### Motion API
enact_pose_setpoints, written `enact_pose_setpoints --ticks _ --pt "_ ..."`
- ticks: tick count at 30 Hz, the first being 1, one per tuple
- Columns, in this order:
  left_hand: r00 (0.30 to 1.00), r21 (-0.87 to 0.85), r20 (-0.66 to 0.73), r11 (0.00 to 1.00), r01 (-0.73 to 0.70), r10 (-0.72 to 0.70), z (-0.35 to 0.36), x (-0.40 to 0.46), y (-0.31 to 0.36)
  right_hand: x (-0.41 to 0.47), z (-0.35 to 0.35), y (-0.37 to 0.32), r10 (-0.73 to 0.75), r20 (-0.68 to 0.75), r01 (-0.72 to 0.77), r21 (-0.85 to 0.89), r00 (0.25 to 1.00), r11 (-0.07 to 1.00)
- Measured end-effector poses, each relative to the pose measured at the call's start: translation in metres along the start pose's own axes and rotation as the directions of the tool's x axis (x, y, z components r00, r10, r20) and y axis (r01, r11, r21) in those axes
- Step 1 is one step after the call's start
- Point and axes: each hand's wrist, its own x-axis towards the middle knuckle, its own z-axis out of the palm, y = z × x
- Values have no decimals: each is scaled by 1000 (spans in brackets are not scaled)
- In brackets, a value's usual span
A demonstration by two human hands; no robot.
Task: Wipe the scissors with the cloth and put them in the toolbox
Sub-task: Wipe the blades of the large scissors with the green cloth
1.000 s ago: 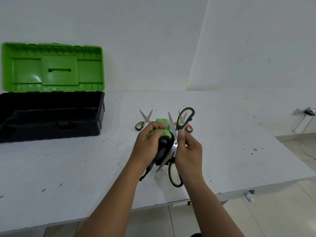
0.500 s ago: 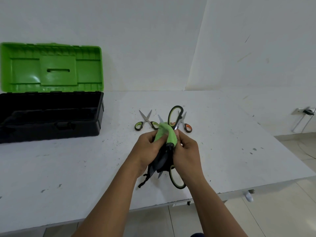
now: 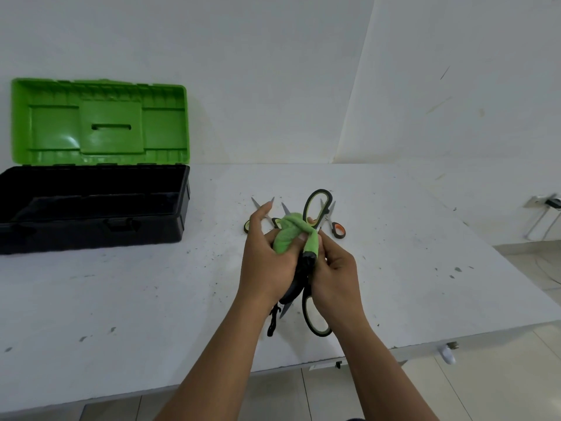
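Note:
Above the table's middle I hold large scissors (image 3: 315,311) with black and green handles, spread wide open. One handle loop points up and away, the other hangs below my right hand (image 3: 334,268), which grips them. A green and black cloth (image 3: 288,235) is wrapped over the blades, which are mostly hidden. My left hand (image 3: 267,262) grips that cloth, with its index finger stretched out. The toolbox (image 3: 91,208), black with a green lid standing open, sits at the table's far left.
Two smaller scissors lie on the white table (image 3: 121,299) just behind my hands: one with green handles (image 3: 247,226), one with orange handles (image 3: 337,227). A wall socket with a plug (image 3: 546,203) is at the right. The table's front edge is close to me.
The cloth has slid up over the blades, and the scissors have turned so the upper handle loop stands higher. My left index finger has stretched out.

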Motion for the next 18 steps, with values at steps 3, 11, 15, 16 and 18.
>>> enact_pose_setpoints --ticks 3,11,15,16,18 --pt "999 -5 -38 1000 -6 6 2 0 0 -1 0 -2 2 16 -2 13 1000 1000" --pt "983 -218 -148 973 75 -109 7 3 4 5 2 -5 -24 47 28 -92 999 995" --pt "972 -284 -169 952 112 -165 1 10 6 2 -3 4 -21 71 43 -316 997 948" --pt "972 -309 -167 945 105 -162 -2 12 7 -1 -3 7 -29 80 57 -379 996 924" --pt "976 -340 -147 935 103 -161 -4 15 8 -9 -2 13 -83 120 127 -422 989 898"
